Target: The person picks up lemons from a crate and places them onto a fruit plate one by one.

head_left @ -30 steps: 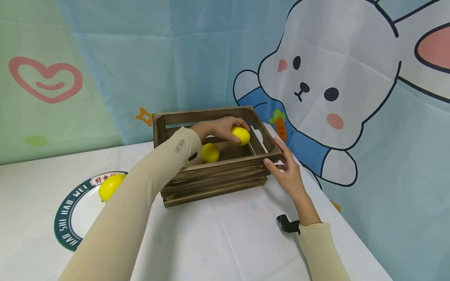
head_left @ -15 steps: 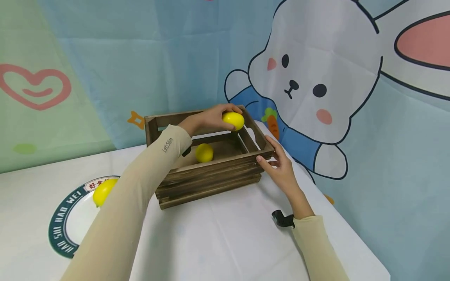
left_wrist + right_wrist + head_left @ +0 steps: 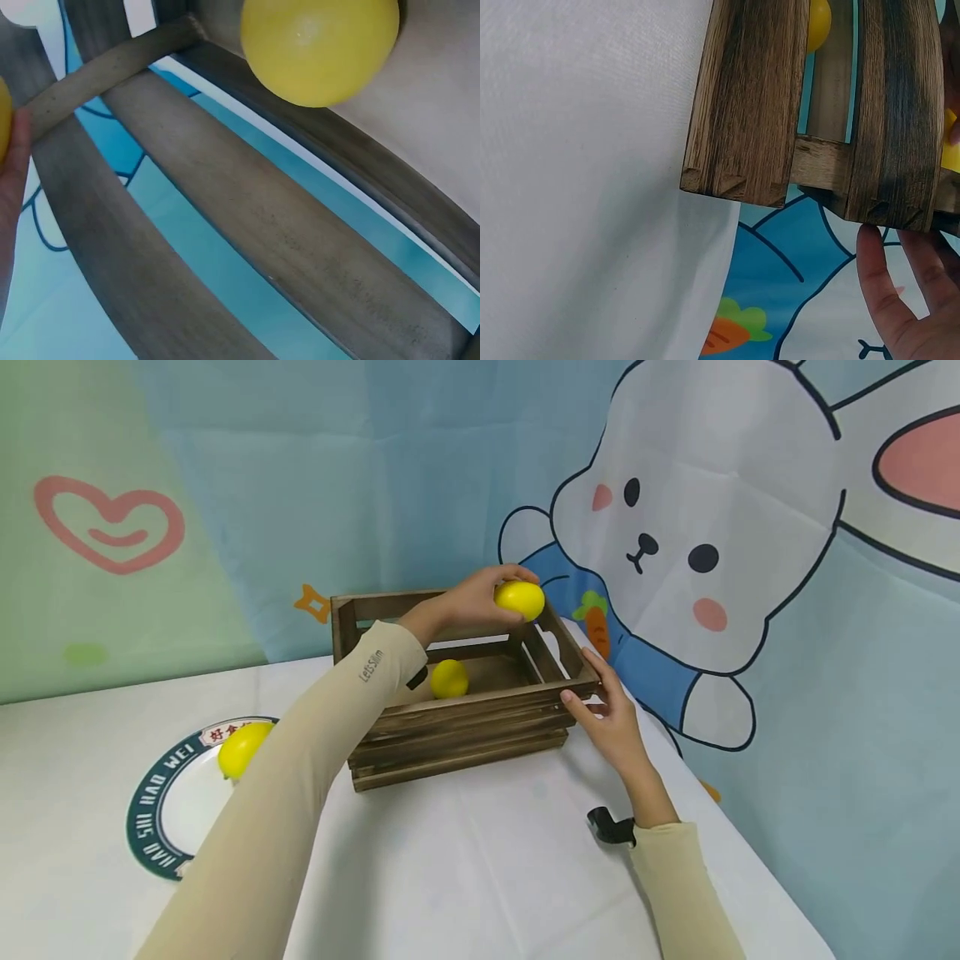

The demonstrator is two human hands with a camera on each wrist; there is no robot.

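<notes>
My left hand (image 3: 480, 602) grips a yellow lemon (image 3: 521, 601) at the far right corner of a brown slatted wooden crate (image 3: 465, 727), level with its upper rim in the head view. Part of that lemon (image 3: 4, 120) and a finger show at the edge of the left wrist view. A second lemon (image 3: 449, 679) lies on the crate's floor, and the left wrist view shows this lemon (image 3: 319, 45) close up. My right hand (image 3: 611, 718) holds the crate's near right corner, thumb toward the front boards and fingers at the end; fingertips (image 3: 870, 240) meet the board ends.
A white plate (image 3: 150, 810) with a green lettered rim stands left of the crate, partly behind the left sleeve (image 3: 315, 752). Another lemon (image 3: 242, 750) lies on it. A white cloth covers the table (image 3: 465, 860); a printed curtain (image 3: 450, 468) hangs close behind.
The left hand has raised its lemon from inside the crate toward the far right rim. My right hand has stayed at the crate's corner, and the other lemons have kept their places.
</notes>
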